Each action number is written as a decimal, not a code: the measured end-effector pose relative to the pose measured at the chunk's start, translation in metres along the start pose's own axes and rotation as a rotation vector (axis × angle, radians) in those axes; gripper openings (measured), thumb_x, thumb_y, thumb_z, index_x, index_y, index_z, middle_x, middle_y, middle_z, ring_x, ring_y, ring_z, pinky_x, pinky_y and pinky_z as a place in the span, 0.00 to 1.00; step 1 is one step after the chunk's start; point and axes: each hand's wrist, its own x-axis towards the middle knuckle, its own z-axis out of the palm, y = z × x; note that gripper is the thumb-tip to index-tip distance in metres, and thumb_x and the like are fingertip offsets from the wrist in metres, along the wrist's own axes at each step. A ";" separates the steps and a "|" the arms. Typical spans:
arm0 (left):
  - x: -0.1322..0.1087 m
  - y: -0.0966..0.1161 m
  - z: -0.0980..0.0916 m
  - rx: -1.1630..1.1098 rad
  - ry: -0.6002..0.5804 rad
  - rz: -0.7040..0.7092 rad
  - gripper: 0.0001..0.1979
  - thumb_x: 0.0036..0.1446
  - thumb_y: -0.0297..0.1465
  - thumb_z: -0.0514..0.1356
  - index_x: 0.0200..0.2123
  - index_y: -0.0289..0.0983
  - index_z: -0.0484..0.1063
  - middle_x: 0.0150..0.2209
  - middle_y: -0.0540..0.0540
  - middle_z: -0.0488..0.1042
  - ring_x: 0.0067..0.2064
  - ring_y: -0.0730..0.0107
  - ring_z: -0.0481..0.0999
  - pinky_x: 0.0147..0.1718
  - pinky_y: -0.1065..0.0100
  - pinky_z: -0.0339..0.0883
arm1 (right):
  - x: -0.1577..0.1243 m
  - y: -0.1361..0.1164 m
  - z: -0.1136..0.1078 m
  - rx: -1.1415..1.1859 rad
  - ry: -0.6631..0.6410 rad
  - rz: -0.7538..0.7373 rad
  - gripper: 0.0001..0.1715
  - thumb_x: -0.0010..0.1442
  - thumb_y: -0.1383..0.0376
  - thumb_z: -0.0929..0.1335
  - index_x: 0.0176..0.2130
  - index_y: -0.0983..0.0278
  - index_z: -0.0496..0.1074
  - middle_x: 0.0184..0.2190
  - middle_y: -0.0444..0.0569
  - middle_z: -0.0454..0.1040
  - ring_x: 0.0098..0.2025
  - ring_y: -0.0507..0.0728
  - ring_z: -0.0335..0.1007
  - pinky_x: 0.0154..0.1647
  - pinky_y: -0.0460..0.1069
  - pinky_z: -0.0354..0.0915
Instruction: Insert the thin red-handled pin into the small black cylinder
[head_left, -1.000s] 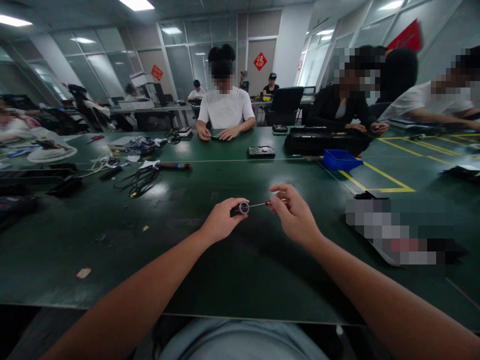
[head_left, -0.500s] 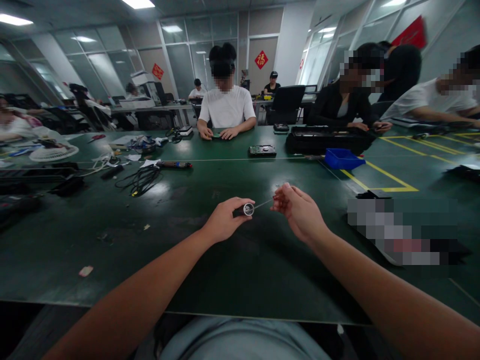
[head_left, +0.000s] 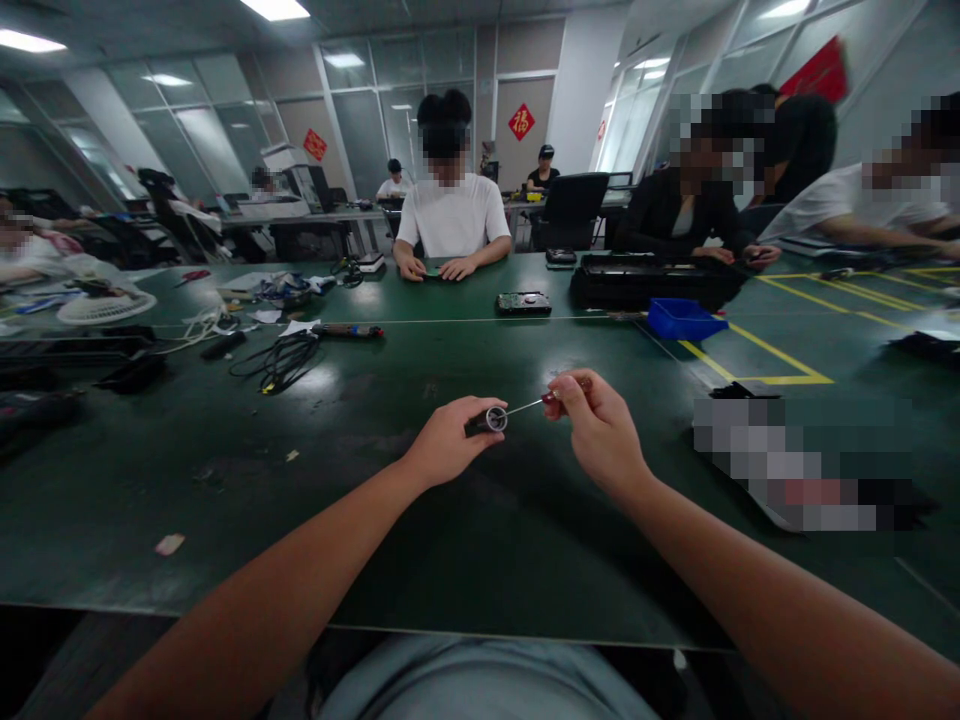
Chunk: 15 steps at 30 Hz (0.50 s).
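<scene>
Above the green tabletop my left hand (head_left: 448, 440) is closed round a small dark cylinder (head_left: 496, 420), its pale round rim turned towards my right hand. I cannot make out what kind of part the cylinder is. Between the thumb and fingers of my right hand (head_left: 596, 420) is a screwdriver (head_left: 529, 405) with a reddish handle and a thin metal shaft. The shaft slants down to the left, and its tip reaches the cylinder's open end. How far the tip goes inside is hidden.
Across the green table (head_left: 420, 560) a person (head_left: 454, 215) sits with both hands on a small board. A circuit-board device (head_left: 523, 302), a blue bin (head_left: 685, 319) and a long black casing (head_left: 656, 280) lie ahead. Cables (head_left: 281, 362) lie left; a blurred-out object (head_left: 795, 460) lies right.
My right hand has turned slightly, and its fingers have curled further round the screwdriver handle, showing more of its reddish end. The left hand keeps its hold on the cylinder, nearly unmoved.
</scene>
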 end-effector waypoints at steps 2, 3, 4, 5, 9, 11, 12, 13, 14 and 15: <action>0.000 -0.001 0.001 0.009 0.006 -0.006 0.20 0.57 0.28 0.67 0.53 0.41 0.74 0.50 0.47 0.77 0.52 0.62 0.75 0.56 0.59 0.67 | -0.002 -0.004 0.000 -0.071 -0.006 -0.030 0.15 0.68 0.54 0.64 0.37 0.61 0.71 0.27 0.44 0.74 0.29 0.54 0.71 0.33 0.51 0.66; 0.000 -0.001 0.001 0.014 0.007 -0.008 0.20 0.57 0.28 0.67 0.53 0.42 0.74 0.49 0.47 0.77 0.52 0.62 0.76 0.55 0.59 0.67 | -0.002 -0.006 0.000 -0.099 -0.006 -0.036 0.15 0.68 0.53 0.64 0.37 0.61 0.71 0.27 0.45 0.75 0.29 0.54 0.71 0.33 0.51 0.65; 0.000 -0.001 0.001 0.020 0.006 -0.010 0.20 0.57 0.28 0.67 0.53 0.42 0.74 0.49 0.47 0.77 0.51 0.62 0.76 0.55 0.59 0.67 | -0.002 -0.007 -0.001 -0.126 -0.004 -0.040 0.15 0.67 0.53 0.64 0.37 0.61 0.72 0.27 0.45 0.75 0.29 0.54 0.72 0.32 0.50 0.65; 0.000 -0.002 0.001 0.025 0.006 -0.010 0.20 0.57 0.29 0.67 0.53 0.42 0.74 0.49 0.47 0.77 0.51 0.62 0.76 0.55 0.59 0.67 | -0.002 -0.008 -0.001 -0.153 -0.003 -0.042 0.16 0.67 0.52 0.65 0.37 0.61 0.72 0.26 0.45 0.75 0.28 0.54 0.72 0.31 0.50 0.64; 0.000 -0.002 0.001 0.030 0.001 -0.009 0.20 0.57 0.29 0.67 0.53 0.43 0.74 0.50 0.47 0.77 0.51 0.62 0.76 0.55 0.59 0.67 | 0.000 -0.011 -0.005 -0.270 0.012 -0.055 0.18 0.63 0.51 0.69 0.30 0.61 0.74 0.22 0.43 0.74 0.24 0.53 0.69 0.27 0.49 0.60; -0.001 -0.001 0.001 0.028 -0.004 -0.011 0.20 0.57 0.29 0.67 0.53 0.42 0.74 0.50 0.47 0.77 0.51 0.62 0.75 0.55 0.59 0.67 | 0.000 -0.011 -0.006 -0.317 0.021 -0.069 0.20 0.61 0.50 0.70 0.25 0.61 0.72 0.19 0.42 0.72 0.21 0.52 0.66 0.25 0.49 0.58; -0.001 -0.001 0.001 0.028 -0.006 -0.012 0.20 0.57 0.29 0.67 0.53 0.42 0.74 0.49 0.47 0.77 0.51 0.63 0.75 0.55 0.60 0.67 | 0.000 -0.011 -0.006 -0.331 0.021 -0.077 0.21 0.60 0.50 0.71 0.24 0.61 0.71 0.18 0.42 0.71 0.20 0.52 0.64 0.25 0.49 0.57; -0.001 0.000 0.001 0.028 -0.008 -0.012 0.19 0.57 0.29 0.67 0.53 0.42 0.74 0.49 0.47 0.77 0.51 0.63 0.75 0.55 0.60 0.67 | 0.000 -0.011 -0.006 -0.340 0.017 -0.085 0.22 0.59 0.50 0.71 0.23 0.61 0.70 0.17 0.41 0.70 0.20 0.51 0.64 0.25 0.49 0.57; -0.001 0.000 0.001 0.028 -0.009 -0.010 0.19 0.57 0.29 0.67 0.53 0.42 0.74 0.49 0.47 0.77 0.51 0.63 0.75 0.55 0.60 0.67 | -0.001 -0.011 -0.006 -0.343 0.012 -0.089 0.21 0.59 0.50 0.71 0.23 0.61 0.70 0.17 0.41 0.70 0.20 0.51 0.63 0.25 0.49 0.57; -0.001 0.000 0.001 0.028 -0.011 -0.009 0.19 0.58 0.29 0.67 0.53 0.42 0.74 0.49 0.47 0.77 0.51 0.63 0.75 0.55 0.60 0.66 | -0.001 -0.012 -0.006 -0.339 0.005 -0.089 0.20 0.59 0.51 0.71 0.24 0.60 0.70 0.18 0.41 0.70 0.20 0.52 0.64 0.26 0.49 0.58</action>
